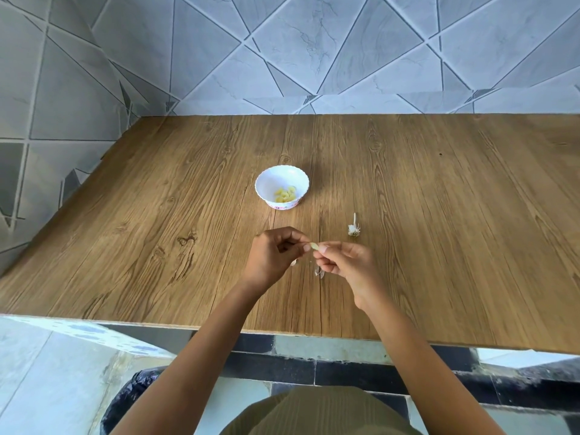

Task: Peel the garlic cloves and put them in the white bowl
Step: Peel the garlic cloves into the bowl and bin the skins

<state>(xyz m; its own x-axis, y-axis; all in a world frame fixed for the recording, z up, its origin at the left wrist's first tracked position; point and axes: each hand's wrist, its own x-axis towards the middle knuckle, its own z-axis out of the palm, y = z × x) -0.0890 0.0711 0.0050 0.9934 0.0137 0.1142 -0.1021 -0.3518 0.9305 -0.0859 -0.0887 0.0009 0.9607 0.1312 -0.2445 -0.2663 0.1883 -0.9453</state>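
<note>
garlic clove [313,245] pinched between fingers of left hand [272,254], right hand [344,260]

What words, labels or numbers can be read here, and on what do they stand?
No text here can be read.
The white bowl has a pink mark near its base, too small and blurred to tell lettering from pattern.
The wooden table and the tiled wall show no writing.

- 1 white bowl [273,181]
- peeled cloves [285,194] in it, too bunched to count
- 1 garlic clove [314,245], pinched by both hands
- 2 hands: left hand [273,255], right hand [345,262]
- 1 bare garlic stem [354,228]
- 2 skin scraps [318,272]
- 1 wooden table [157,215]
</note>
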